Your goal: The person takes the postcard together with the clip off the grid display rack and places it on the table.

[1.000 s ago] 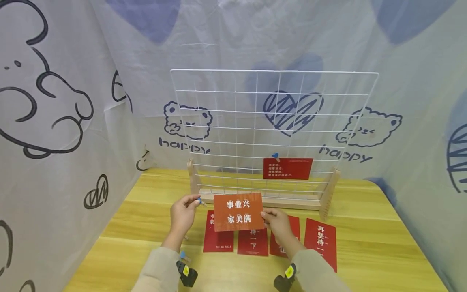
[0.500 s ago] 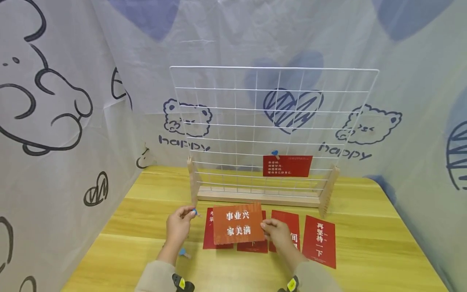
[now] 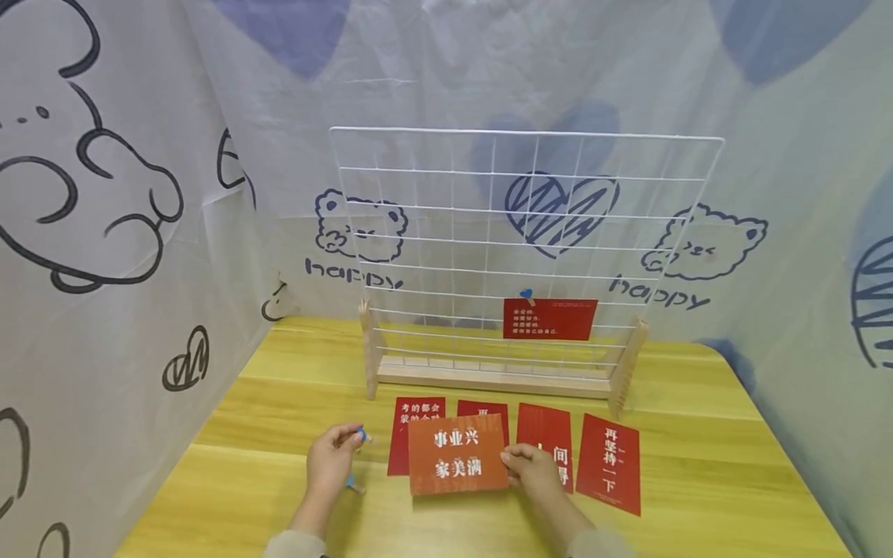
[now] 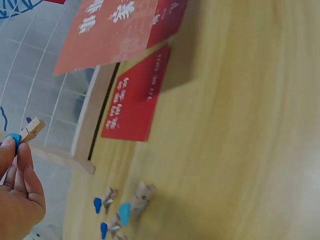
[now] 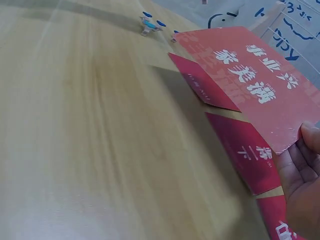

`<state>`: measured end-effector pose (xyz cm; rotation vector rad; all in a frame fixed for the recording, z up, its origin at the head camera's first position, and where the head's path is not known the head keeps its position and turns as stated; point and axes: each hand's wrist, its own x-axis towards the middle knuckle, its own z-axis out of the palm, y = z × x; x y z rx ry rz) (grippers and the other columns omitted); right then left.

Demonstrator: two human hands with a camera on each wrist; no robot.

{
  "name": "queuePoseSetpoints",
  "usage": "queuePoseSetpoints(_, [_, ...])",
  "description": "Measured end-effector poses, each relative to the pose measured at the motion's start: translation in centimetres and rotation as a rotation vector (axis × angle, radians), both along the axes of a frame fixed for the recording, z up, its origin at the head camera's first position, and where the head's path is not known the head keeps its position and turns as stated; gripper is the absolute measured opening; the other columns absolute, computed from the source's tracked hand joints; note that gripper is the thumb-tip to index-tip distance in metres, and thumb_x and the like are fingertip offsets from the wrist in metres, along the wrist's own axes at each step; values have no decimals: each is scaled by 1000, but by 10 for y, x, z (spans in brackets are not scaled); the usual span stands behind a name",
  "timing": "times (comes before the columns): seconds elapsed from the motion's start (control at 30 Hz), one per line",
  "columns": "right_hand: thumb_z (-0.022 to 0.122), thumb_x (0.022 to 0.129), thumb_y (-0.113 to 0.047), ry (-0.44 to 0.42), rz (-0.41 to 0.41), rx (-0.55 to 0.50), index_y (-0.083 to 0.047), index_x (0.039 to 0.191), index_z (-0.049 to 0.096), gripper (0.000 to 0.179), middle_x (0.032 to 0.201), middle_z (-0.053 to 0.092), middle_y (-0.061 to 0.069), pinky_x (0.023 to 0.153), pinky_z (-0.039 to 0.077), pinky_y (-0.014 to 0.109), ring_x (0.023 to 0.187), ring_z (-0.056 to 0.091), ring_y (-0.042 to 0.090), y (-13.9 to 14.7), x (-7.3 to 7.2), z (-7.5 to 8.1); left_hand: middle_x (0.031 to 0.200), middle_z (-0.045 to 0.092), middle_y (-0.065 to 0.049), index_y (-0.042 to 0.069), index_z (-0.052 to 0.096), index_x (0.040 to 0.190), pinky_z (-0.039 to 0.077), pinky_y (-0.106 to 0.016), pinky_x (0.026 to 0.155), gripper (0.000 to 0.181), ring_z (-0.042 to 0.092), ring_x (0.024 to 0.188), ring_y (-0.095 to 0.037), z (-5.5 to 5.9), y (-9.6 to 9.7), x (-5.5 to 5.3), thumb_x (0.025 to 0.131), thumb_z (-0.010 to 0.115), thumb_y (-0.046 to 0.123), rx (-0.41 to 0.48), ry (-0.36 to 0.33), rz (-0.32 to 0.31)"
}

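Observation:
My left hand pinches a small wooden clothespin by its blue decorated end, with the clip pointing away from the fingers. The right hand grips an orange-red card at its right edge, thumb on the printed face. This card with white characters is held above the table, partly in front of two red cards. In the right wrist view its shadow falls on the wood. Hand and clothespin stay apart from the card's left side.
A white wire grid on a wooden stand stands at the back; a red card hangs there by a blue clothespin. Several red cards, one at the right, lie in a row. Loose clothespins lie left.
Both hands have come down and nearer to me, away from the grid, still holding the card and the clothespin. The left hand has also drifted left, farther from the card.

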<state>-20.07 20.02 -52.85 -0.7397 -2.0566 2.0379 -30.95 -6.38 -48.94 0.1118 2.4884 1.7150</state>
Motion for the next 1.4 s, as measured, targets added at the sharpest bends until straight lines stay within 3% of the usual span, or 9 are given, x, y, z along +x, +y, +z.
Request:
queuePoseSetpoints(0.23, [60,79,-7,3,7,-12,12,91,57,23,71,56,1,58,49,26,64,51,11,-4,14,-9,95,59,-13,-4,56,104,45,-35,75,24,57,84,-24,-9,-11,10,83,55,7,10,-49,6])
queuePoseSetpoints(0.6, [57,80,-3,18,51,-90,17,92,53,24,67,54,0,57,49,26,61,49,10,-12,34,-16,93,59,-15,-7,55,103,47,-27,69,25,56,82,-22,-21,-39,21,83,55,7,-49,-87,29])
queuePoseSetpoints(0.83, [54,82,-5,-7,97,-151,15,92,53,22,78,62,10,62,51,33,67,61,18,-13,48,-22,98,58,-17,-7,54,106,44,-38,76,30,53,92,-31,-29,-53,27,82,57,12,-59,-177,35])
queuePoseSetpoints(1.03, [53,84,-7,-53,162,-112,14,93,53,23,81,62,13,64,50,34,71,61,21,-11,57,-22,90,61,-12,-7,54,105,42,-41,76,33,55,85,-26,-37,-56,29,80,60,14,-48,-203,49])
queuePoseSetpoints(1.4, [53,82,-3,-47,173,-130,18,93,50,24,74,61,9,63,51,32,67,60,17,-16,64,-25,85,63,-11,-9,54,102,42,-37,72,32,57,79,-22,-46,-55,30,79,61,12,-39,-256,91])
